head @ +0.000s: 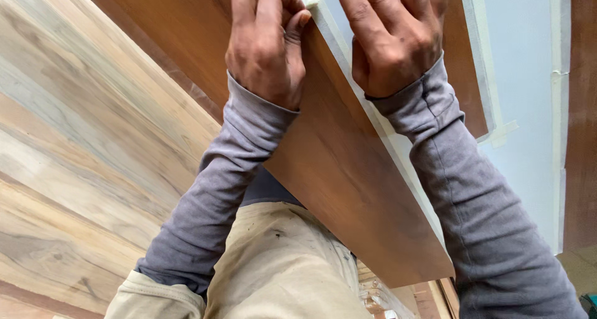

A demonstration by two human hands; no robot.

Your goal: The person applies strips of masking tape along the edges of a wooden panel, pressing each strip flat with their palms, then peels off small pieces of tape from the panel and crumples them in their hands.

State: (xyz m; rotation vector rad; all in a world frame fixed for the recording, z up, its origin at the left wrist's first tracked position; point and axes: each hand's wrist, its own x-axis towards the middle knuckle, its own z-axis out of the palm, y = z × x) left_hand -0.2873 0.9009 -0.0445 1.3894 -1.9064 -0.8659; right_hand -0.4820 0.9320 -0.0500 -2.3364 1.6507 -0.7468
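Two grey sleeves rise from the bottom of the frame, past beige trousers at lower centre. At upper centre the left hand point(267, 42) is curled narrow, thumb and forefinger pinching the pale edge strip point(348, 58) at the rim of the brown laminated board point(348, 170). The right hand point(392, 36) lies spread over that strip, pressing it flat. Steady, even pressure along the edge looks wise. Farther off, wood-grain panelling point(81, 138) fills the left; a light blue wall point(528, 76) stands at right.
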